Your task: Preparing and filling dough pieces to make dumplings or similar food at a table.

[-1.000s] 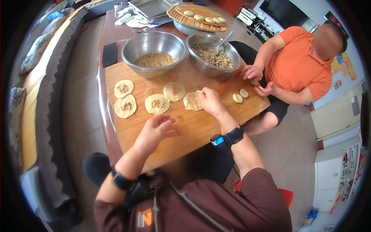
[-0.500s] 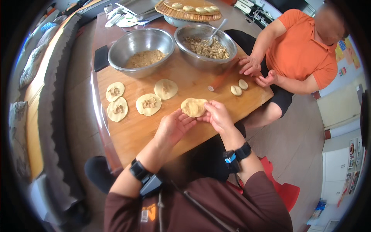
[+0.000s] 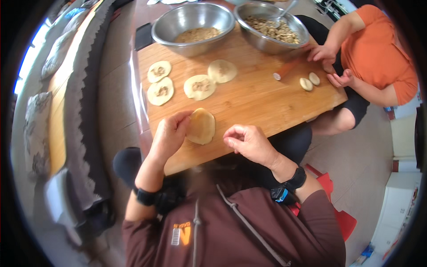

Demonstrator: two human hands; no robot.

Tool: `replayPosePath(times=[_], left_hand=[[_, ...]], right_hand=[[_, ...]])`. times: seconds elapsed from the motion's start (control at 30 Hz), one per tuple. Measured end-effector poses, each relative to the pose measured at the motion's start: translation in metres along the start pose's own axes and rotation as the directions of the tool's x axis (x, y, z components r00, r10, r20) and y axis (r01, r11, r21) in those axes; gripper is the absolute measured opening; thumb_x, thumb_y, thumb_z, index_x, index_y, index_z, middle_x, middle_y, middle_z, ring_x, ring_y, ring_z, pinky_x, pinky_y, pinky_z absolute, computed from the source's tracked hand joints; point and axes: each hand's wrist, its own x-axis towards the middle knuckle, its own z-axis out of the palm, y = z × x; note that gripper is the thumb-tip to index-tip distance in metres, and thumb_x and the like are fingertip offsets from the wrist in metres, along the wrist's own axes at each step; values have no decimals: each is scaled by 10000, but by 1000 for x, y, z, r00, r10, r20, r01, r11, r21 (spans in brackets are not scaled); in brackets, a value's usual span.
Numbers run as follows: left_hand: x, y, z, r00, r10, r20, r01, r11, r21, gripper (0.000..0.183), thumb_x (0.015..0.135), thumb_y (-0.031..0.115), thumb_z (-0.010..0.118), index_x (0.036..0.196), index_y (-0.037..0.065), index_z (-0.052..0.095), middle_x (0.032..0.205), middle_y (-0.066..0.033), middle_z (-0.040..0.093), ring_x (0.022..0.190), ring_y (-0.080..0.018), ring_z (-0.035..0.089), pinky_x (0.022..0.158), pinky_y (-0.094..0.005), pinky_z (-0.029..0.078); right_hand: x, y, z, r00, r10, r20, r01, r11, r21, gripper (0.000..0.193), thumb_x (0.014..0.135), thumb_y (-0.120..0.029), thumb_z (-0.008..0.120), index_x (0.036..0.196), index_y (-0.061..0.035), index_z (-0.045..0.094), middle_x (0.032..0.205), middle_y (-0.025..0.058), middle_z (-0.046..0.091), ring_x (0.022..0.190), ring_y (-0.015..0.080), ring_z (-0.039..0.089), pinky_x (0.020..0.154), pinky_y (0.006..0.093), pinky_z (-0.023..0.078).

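Note:
My left hand (image 3: 170, 134) pinches the upper left edge of a thin, pale yellow dough wrapper (image 3: 202, 127), held over the near part of the wooden board (image 3: 258, 104). To the right of the wrapper and apart from it is my right hand (image 3: 252, 143). Its fingers are curled in toward the thumb, with nothing visible in them. Beyond my left hand, several flat dough rounds lie on the board with brownish smears at their centres, among them one round (image 3: 199, 95) overlapping or touching another round (image 3: 229, 73).
At the far side stand a steel bowl (image 3: 164, 35) of crumbly tan filling and a second bowl (image 3: 249, 33) of chunky filling with a spoon (image 3: 284, 11). A rolling pin (image 3: 287, 70) and two small dough pieces (image 3: 306, 84) lie near a co-worker's hands (image 3: 341, 79).
My hands have separated: the right has let go of the dough wrapper, while the left has moved left with it and tilted it upright. The view has shifted, so the board appears lower right.

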Motion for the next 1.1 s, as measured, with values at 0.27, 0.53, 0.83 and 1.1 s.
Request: replayPosePath(times=[0.27, 0.53, 0.83, 1.1], left_hand=[[-23, -2, -26, 937, 258, -235, -201, 949, 243, 222, 862, 54, 536, 1063, -20, 597, 895, -211, 641, 816, -305, 636, 735, -338, 488], [-15, -40, -68, 755, 285, -591, -300, 951, 75, 213, 896, 39, 524, 1096, -3, 583, 956, -86, 645, 866, -147, 614, 716, -244, 487], [32, -108, -145, 682, -227, -695, -330, 752, -571, 188, 921, 153, 536, 1085, 70, 576, 953, -12, 623, 866, -89, 584, 667, -216, 445], [53, -96, -147, 725, -240, -646, -338, 694, -636, 216, 915, 117, 531, 1102, 12, 557, 949, -53, 610, 864, -117, 576, 653, -217, 444]], right_hand=[[33, -17, 6, 947, -316, 60, 315, 870, -380, 134, 790, -142, 617, 843, -23, 652, 798, 157, 642, 757, 312, 620, 673, 355, 488], [77, -90, -49, 788, -597, -150, 402, 685, -608, 88, 770, -107, 654, 803, -28, 671, 768, 106, 619, 681, 231, 605, 618, 311, 472], [223, -130, -97, 808, -589, -6, 319, 445, -837, 133, 693, -141, 644, 769, -46, 699, 771, 161, 648, 763, 314, 629, 706, 392, 487], [273, -142, -108, 970, -228, 85, 66, -90, -994, 48, 661, -87, 660, 686, -113, 693, 779, 109, 658, 829, 291, 611, 727, 387, 437]])
